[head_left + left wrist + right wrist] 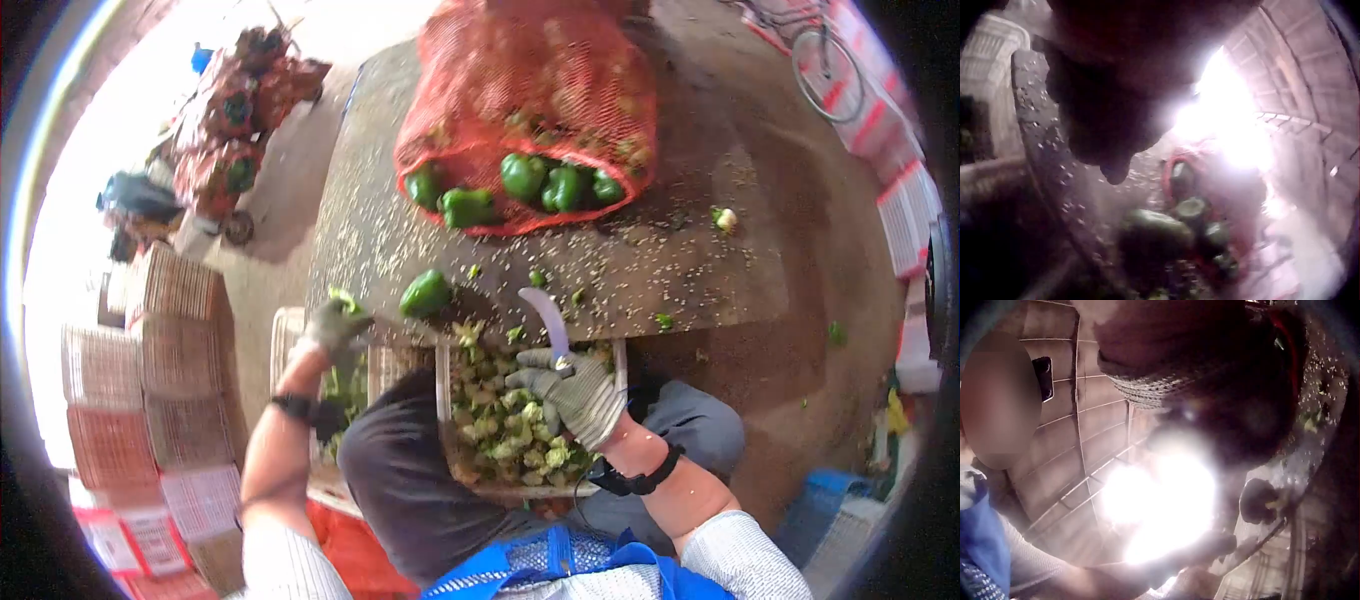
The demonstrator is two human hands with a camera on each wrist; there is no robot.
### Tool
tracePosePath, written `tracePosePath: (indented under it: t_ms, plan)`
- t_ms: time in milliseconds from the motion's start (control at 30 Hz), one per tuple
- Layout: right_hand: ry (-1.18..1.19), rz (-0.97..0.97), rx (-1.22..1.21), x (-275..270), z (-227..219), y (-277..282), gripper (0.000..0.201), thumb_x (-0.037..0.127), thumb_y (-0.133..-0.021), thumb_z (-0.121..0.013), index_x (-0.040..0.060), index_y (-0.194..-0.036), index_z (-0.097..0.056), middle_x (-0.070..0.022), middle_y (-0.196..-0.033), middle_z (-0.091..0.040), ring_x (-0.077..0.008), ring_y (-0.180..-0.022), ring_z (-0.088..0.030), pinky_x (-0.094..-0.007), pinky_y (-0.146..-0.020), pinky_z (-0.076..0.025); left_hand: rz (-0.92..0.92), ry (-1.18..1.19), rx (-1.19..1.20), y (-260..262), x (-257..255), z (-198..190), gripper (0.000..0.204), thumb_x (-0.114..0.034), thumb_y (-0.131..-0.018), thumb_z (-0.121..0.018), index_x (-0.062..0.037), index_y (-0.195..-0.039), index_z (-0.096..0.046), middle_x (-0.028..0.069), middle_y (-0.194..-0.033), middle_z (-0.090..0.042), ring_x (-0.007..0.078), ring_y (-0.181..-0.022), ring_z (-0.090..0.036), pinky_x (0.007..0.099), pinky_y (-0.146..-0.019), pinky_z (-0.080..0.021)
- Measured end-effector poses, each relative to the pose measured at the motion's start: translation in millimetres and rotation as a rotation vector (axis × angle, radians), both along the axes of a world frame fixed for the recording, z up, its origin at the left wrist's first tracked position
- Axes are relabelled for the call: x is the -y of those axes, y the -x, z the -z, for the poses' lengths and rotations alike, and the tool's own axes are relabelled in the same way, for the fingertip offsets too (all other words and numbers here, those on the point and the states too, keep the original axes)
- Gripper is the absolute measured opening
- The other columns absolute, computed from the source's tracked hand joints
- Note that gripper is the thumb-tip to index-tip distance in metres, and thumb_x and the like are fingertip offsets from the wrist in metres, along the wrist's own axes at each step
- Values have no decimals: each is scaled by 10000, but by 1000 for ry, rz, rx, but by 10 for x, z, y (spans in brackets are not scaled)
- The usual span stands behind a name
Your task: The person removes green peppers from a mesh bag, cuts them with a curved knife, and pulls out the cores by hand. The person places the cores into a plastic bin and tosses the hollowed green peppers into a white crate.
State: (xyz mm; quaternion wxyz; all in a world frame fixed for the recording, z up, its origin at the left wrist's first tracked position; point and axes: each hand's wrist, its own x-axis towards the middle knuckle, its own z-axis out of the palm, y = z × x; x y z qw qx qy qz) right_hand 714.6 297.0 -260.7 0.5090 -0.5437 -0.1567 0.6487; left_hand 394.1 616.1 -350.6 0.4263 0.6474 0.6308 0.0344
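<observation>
In the head view my gloved right hand (578, 395) grips a knife (547, 318) whose curved blade points up toward the board. Below that hand stands a crate (445, 420) full of pale green pepper cores (515, 430). My gloved left hand (335, 330) is at the board's left edge, over a second crate (288, 335) with green pieces inside. A bit of green pepper (345, 298) shows right at its fingertips. In the left wrist view this hand is a dark silhouette. One whole green pepper (425, 293) lies on the board between the hands.
A red mesh sack (530, 90), its mouth facing me, holds several green peppers (523, 177) on the board (700, 290). Seeds and small scraps are scattered over the board. Stacked crates (180, 340) stand at the left, and a loaded cart (220, 130) is behind them.
</observation>
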Motion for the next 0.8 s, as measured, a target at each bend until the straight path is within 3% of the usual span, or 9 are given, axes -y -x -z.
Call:
tracePosePath:
  t_ms: [67,133,233,433,533,600,667,767,800]
  plan:
    - [-13,43,27,31,-4,29,403,187,-910,-681,-34,-1238,-606,-49,-999,-705,-78,-851,-632,-230,-715,-517,10,88,191,-698,843,-933,378,-168,-827,-781,39,-1090,-605,115,-1010,-686,205,-889,-644,334,-753,-535]
    - [-118,68,-33,78,63,37,430,206,-903,-702,-22,-1252,-599,-26,-988,-700,-82,-846,-624,-230,-733,-519,254,21,372,-976,1394,-1076,270,-46,-832,-747,26,-1059,-618,90,-998,-686,187,-884,-641,312,-772,-520]
    - [-332,58,23,84,79,80,471,235,-884,-738,-9,-1258,-587,3,-1017,-681,-91,-864,-611,-253,-767,-510,-145,953,985,-1482,2059,-1321,382,-212,-904,-666,-12,-1223,-600,73,-1105,-651,216,-1034,-615,371,-873,-491]
    - [-360,-76,-25,133,-254,-234,960,214,-793,-795,197,-1543,-197,-6,-1080,-568,-118,-917,-542,-268,-802,-484,551,666,1060,-1739,2293,-1213,327,-139,-1015,-448,5,-1280,-573,73,-1194,-634,174,-1099,-604,324,-981,-488]
    - [-374,-85,-13,84,-280,-266,1061,222,-756,-821,227,-1566,-137,-37,-1053,-589,-123,-839,-584,-275,-731,-514,117,1294,1012,-1849,2303,-1673,351,-117,-1007,-453,20,-1317,-542,85,-1252,-617,192,-1129,-599,336,-1013,-466]
    - [-378,-101,-50,4,-220,-292,1070,203,-767,-810,239,-1570,-104,-28,-1033,-603,-122,-841,-589,-275,-729,-512,394,935,1074,-1711,2154,-1017,365,-177,-1014,-462,15,-1312,-547,93,-1242,-629,194,-1147,-588,336,-1018,-451]
    - [-303,-87,-57,-30,-108,-279,812,187,-794,-789,62,-1481,-376,-42,-1098,-641,-126,-907,-614,-280,-751,-522,-33,1204,1007,-1763,2122,-1074,355,-207,-1016,-470,2,-1287,-564,85,-1206,-643,183,-1121,-588,333,-995,-459]
    - [-228,-7,-173,-168,50,-285,784,99,-830,-723,103,-1502,-318,-59,-1198,-615,-136,-972,-600,-276,-795,-523,-186,1123,1083,-1863,2164,-1346,354,-255,-1008,-488,-13,-1249,-585,82,-1132,-662,204,-1017,-623,346,-923,-494]
    - [-199,4,-197,-222,118,-318,673,130,-854,-731,47,-1448,-426,-55,-1184,-637,-126,-973,-609,-266,-807,-519,-120,1062,1241,-1835,2149,-965,341,-262,-994,-524,-15,-1219,-595,96,-1097,-663,201,-1017,-620,337,-903,-509]
